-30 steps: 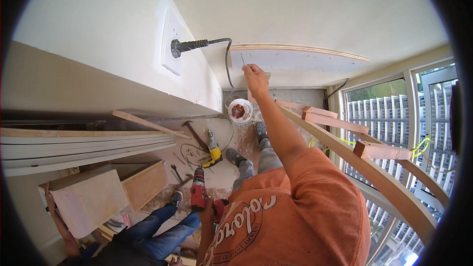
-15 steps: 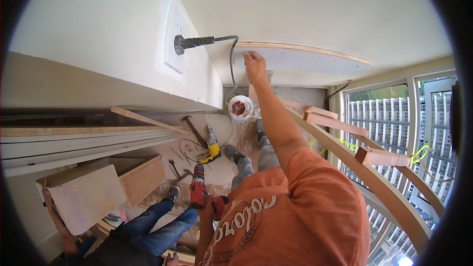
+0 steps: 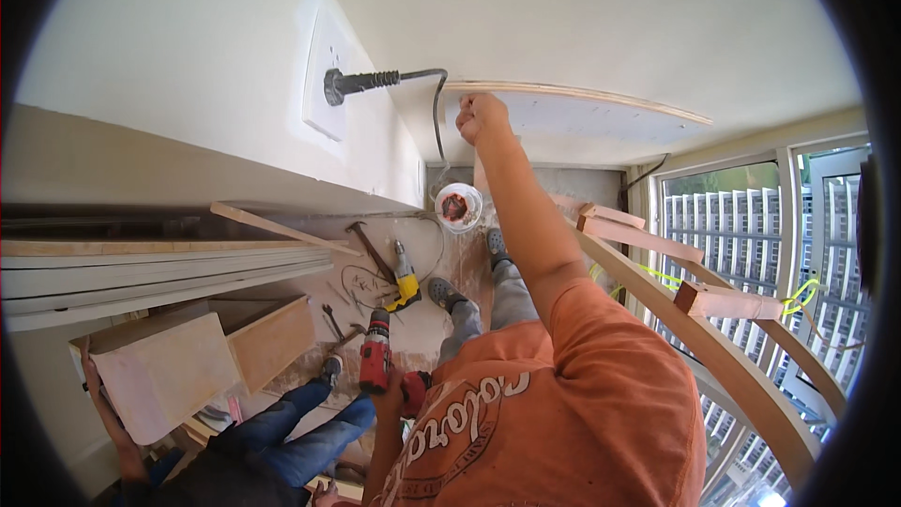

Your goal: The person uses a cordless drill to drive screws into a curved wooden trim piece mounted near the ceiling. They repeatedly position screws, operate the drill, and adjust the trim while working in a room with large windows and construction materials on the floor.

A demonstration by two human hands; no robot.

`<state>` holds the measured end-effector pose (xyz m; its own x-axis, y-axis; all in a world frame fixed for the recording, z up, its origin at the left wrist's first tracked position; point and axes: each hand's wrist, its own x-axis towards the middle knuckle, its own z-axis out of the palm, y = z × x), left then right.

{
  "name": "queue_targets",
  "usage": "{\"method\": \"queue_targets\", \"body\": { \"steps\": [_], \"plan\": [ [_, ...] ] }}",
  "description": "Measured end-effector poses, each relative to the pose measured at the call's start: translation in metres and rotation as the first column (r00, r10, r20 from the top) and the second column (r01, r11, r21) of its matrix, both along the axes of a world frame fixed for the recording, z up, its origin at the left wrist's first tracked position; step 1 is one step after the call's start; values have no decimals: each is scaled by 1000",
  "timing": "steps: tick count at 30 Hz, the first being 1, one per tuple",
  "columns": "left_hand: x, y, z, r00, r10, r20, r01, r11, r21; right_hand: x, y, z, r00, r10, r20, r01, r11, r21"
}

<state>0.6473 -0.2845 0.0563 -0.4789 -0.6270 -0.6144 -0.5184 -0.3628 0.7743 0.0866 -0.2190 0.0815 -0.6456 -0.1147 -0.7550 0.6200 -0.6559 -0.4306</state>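
My right hand (image 3: pixel 482 118) is raised at the left part of a thin curved board (image 3: pixel 582 113) fixed against the wall, which has a pale face and a layered plywood edge. Its fingers are curled closed by the board; whatever they may hold is hidden. Low at my left side, my left hand (image 3: pixel 392 396) grips a red cordless drill (image 3: pixel 375 361) with its black chuck pointing away from me. The drill's handle is partly covered by my fingers.
A black plug (image 3: pixel 361 84) with a hanging cable sits in the left wall socket. Below are a white bucket (image 3: pixel 459 207), a yellow drill (image 3: pixel 405 286) and a hammer (image 3: pixel 373 251). A co-worker (image 3: pixel 282 441) touches a wooden box (image 3: pixel 169 380). A curved wooden frame (image 3: pixel 704 338) stands right.
My right hand has shifted slightly right along the board and its wrist has turned, with the fingers more tightly curled. The red drill stays almost in place in my left hand.
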Motion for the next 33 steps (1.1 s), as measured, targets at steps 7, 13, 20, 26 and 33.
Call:
{"method": "queue_targets", "body": {
  "steps": [7, 13, 20, 26, 33],
  "plan": [
    [0, 6, -5, 992, 17, 122, -25, 998, 63, 25, 12, -23, 954, 250, -168, -218, 958, 189],
    [-8, 9, -1, 988, -95, 120, 87, 994, 64, 32, 15, -65, 717, 499, -486, 108, 610, 785],
    [-24, 10, 3, 982, -137, 127, 142, 989, -35, 7, 24, -20, 968, 213, -132, -215, 977, 1],
    [-26, 2, -11, 976, -163, 146, 158, 987, 42, 11, 31, -28, 849, 495, -184, -367, 804, 468],
    [-51, 11, 5, 958, -283, 45, 285, 958, -43, 49, 65, -48, 735, 628, -255, -441, 729, 524]
  ]
}}
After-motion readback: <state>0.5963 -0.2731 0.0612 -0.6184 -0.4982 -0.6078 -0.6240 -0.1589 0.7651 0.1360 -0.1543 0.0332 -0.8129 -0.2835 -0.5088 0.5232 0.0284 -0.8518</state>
